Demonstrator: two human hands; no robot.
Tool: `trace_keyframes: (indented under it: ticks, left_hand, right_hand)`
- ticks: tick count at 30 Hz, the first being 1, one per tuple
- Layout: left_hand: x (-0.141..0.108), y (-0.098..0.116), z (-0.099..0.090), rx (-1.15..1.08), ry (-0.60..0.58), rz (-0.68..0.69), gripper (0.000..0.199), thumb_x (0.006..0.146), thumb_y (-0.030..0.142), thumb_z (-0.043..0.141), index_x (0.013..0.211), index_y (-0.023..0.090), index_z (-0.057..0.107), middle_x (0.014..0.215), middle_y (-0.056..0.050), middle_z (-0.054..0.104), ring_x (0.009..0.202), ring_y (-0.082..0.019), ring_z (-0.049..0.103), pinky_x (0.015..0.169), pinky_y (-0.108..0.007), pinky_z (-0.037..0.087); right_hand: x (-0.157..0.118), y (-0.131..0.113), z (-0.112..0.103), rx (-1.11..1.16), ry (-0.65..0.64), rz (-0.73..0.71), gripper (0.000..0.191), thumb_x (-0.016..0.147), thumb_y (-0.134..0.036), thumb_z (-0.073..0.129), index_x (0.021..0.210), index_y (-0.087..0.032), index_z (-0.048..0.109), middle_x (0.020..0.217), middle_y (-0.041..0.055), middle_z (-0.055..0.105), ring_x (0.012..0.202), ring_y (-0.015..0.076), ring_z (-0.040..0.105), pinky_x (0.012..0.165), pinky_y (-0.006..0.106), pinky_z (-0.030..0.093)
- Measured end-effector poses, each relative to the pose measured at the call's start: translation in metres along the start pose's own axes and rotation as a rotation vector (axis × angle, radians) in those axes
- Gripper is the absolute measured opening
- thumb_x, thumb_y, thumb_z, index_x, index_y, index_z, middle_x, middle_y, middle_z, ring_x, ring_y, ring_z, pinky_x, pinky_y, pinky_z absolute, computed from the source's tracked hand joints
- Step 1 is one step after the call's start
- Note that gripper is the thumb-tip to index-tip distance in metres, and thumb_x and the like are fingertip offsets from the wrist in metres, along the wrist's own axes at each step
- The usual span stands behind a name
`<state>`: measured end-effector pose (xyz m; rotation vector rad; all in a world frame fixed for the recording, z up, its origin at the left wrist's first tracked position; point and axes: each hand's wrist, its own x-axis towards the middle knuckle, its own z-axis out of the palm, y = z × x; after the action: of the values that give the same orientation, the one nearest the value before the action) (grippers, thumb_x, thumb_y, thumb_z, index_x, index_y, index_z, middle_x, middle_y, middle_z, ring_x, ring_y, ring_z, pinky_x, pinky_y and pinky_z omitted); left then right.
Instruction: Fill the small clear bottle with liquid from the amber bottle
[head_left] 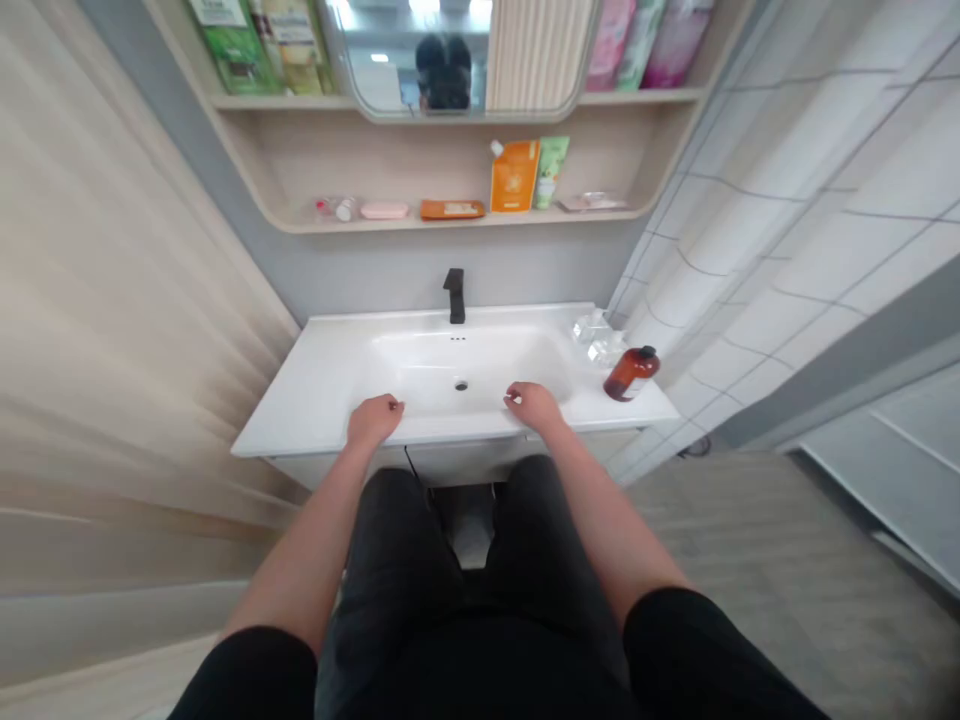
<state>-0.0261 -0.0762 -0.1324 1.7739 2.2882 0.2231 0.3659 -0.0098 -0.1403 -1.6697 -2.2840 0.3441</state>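
My left hand point(373, 420) is loosely curled at the front rim of the white sink point(330, 400), left of the drain. Its fingers are bent inward and no object shows in them. Across the basin, my right hand point(534, 405) is curled too, thumb and fingertips almost meeting around a small gap with nothing in it. A black faucet point(455, 296) stands at the back edge, and the dark drain point(461, 385) lies between my hands. To the right of my right hand is an amber bottle point(631, 374) with a black cap, its body looking tilted from above.
Clear containers point(600, 338) stand on the counter behind the amber bottle. Above the faucet, a shelf point(300, 222) holds an orange pouch point(514, 178), a green tube point(551, 172) and a pink bar point(384, 210). A mirror point(390, 80) hangs higher; a pale curtain point(112, 300) borders the left.
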Motion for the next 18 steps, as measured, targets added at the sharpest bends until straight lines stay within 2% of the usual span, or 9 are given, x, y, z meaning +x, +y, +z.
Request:
trace_keyframes:
  ticks: [6, 10, 12, 15, 18]
  left_hand:
    - [0.002, -0.001, 0.000, 0.019, -0.018, -0.007, 0.044, 0.105, 0.044, 0.050, 0.124, 0.026, 0.086, 0.134, -0.013, 0.083, 0.125, -0.036, 0.077, 0.100, -0.041, 0.059]
    - [-0.002, 0.000, -0.002, 0.021, -0.003, -0.001, 0.045, 0.106, 0.044, 0.048, 0.122, 0.025, 0.086, 0.132, -0.014, 0.084, 0.123, -0.037, 0.078, 0.099, -0.043, 0.059]
    - [-0.004, 0.001, -0.003, 0.026, 0.012, 0.010, 0.045, 0.106, 0.044, 0.048, 0.121, 0.025, 0.086, 0.130, -0.014, 0.084, 0.121, -0.038, 0.078, 0.098, -0.043, 0.059]
    - [-0.006, 0.003, -0.005, 0.031, 0.018, 0.021, 0.046, 0.106, 0.044, 0.047, 0.120, 0.025, 0.086, 0.128, -0.014, 0.085, 0.120, -0.037, 0.078, 0.098, -0.042, 0.059]
    - [-0.005, 0.002, -0.005, 0.035, 0.005, 0.015, 0.046, 0.106, 0.043, 0.046, 0.119, 0.025, 0.086, 0.128, -0.014, 0.085, 0.120, -0.036, 0.078, 0.098, -0.042, 0.059]
  right_hand:
    - [-0.006, -0.005, -0.003, 0.016, 0.012, 0.048, 0.029, 0.104, -0.032, 0.067, 0.125, -0.021, 0.083, 0.123, 0.0111, 0.086, 0.112, 0.0255, 0.078, 0.097, 0.030, 0.054]
    - [-0.018, -0.002, -0.015, 0.055, 0.110, 0.054, 0.026, 0.101, -0.032, 0.066, 0.116, -0.023, 0.085, 0.120, 0.0097, 0.087, 0.110, 0.0261, 0.077, 0.096, 0.031, 0.055]
    - [-0.032, 0.011, -0.023, 0.067, 0.214, 0.115, 0.025, 0.100, -0.033, 0.063, 0.111, -0.024, 0.084, 0.115, 0.0092, 0.087, 0.108, 0.0266, 0.077, 0.094, 0.032, 0.055]
    - [-0.059, 0.045, -0.035, 0.064, 0.370, 0.293, 0.028, 0.099, -0.035, 0.060, 0.107, -0.021, 0.083, 0.105, 0.0116, 0.086, 0.099, 0.0286, 0.078, 0.087, 0.034, 0.055]
    - [-0.082, 0.077, -0.049, 0.137, 0.375, 0.351, 0.027, 0.093, -0.034, 0.062, 0.102, -0.019, 0.082, 0.096, 0.0126, 0.085, 0.090, 0.0286, 0.078, 0.082, 0.035, 0.055]
